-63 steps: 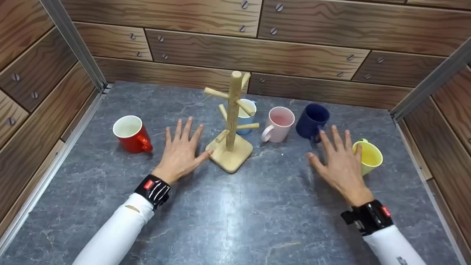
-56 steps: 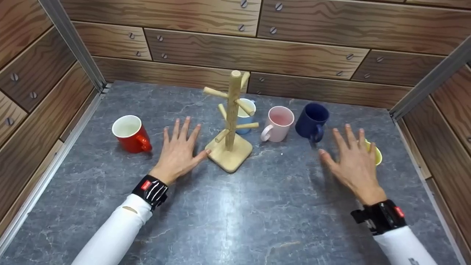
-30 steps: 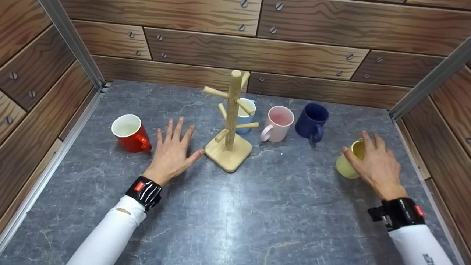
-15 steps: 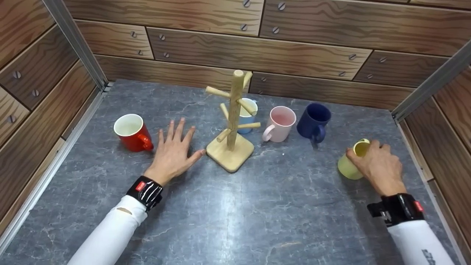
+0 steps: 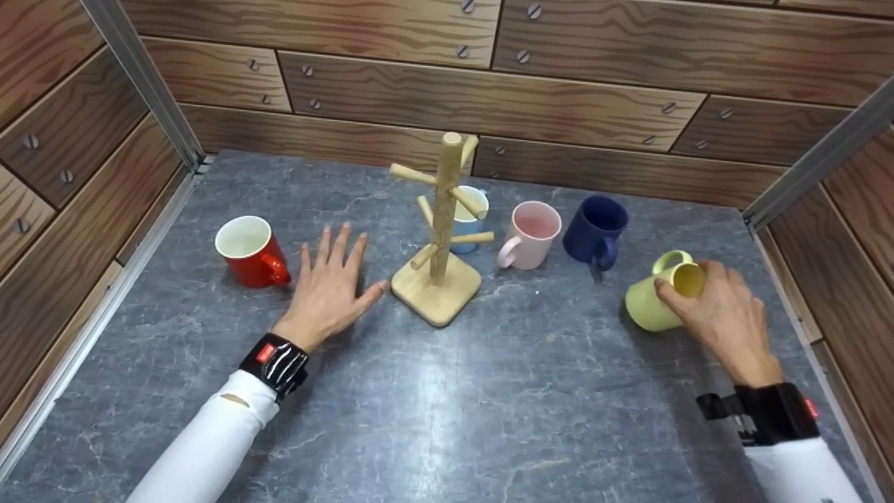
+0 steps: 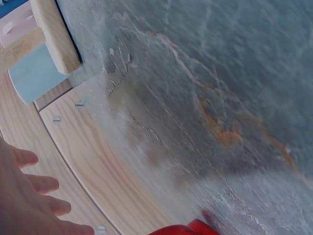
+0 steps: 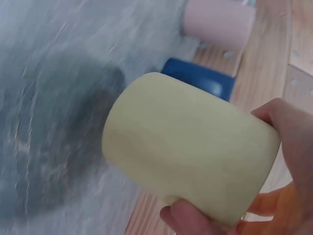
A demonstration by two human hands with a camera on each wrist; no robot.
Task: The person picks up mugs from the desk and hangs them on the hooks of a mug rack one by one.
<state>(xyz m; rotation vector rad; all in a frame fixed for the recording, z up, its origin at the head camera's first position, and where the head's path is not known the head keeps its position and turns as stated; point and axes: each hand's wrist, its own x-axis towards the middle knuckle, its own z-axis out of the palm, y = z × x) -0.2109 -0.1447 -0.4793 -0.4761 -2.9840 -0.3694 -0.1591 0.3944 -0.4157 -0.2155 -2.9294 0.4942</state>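
My right hand (image 5: 730, 318) grips a yellow-green mug (image 5: 649, 304) at its rim, thumb on the near side and fingers round the other. The mug tilts with its mouth toward the hand and its handle pointing to the back. In the right wrist view the mug (image 7: 188, 147) hangs over the table with a shadow beside it. My left hand (image 5: 327, 297) lies with fingers spread, holding nothing, between a red mug (image 5: 257, 265) and a wooden mug tree (image 5: 441, 230). The mug tree has several bare pegs.
Behind the mug tree stands a light blue mug (image 5: 466, 227). To its right are a pink mug (image 5: 529, 241) and a dark blue mug (image 5: 590, 234). Wood-patterned walls (image 5: 391, 91) close off the back and sides of the grey marbled table (image 5: 433, 412).
My right hand has moved right, over to the yellow-green mug, closed on it, then raised and tilted it. My left hand has shifted slightly left, toward the red mug.
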